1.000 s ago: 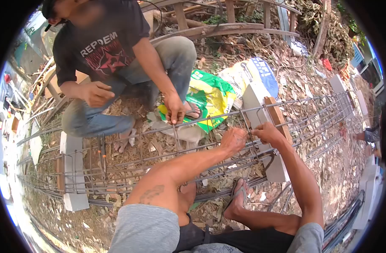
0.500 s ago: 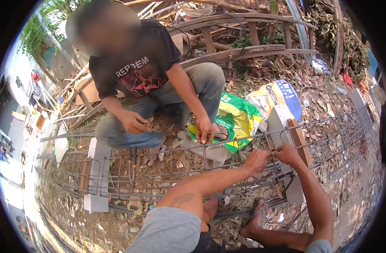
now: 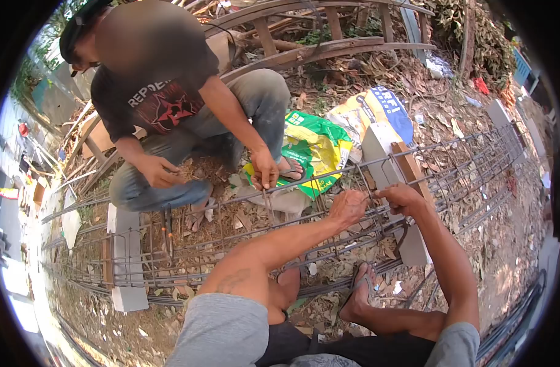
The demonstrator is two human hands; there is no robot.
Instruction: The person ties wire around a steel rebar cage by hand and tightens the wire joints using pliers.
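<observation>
A long rebar cage (image 3: 243, 237) of thin steel bars and stirrups stretches across the view in front of me. My left hand (image 3: 349, 208) is closed at the upper bars, fingers pinched together. Just to its right, my right hand (image 3: 403, 199) is closed too, thumb and forefinger pinching toward the left fingertips. Whatever lies between the fingers is too thin and small to make out. Both hands are beside a stirrup, close to a pale block (image 3: 378, 144) under the cage. Across from me, a co-worker's hand (image 3: 264, 169) touches the cage's far top bar.
Another pale block (image 3: 128, 254) supports the cage at left. Pliers with orange handles (image 3: 168, 229) hang on the bars. A green and yellow sack (image 3: 316, 150) and a white and blue sack (image 3: 378, 113) lie behind. A curved wooden frame (image 3: 316, 52) stands farther back.
The view has shifted, so the scene sits farther left and slightly higher. Both my hands stay close together at the same part of the cage. The co-worker's hand remains on the bar.
</observation>
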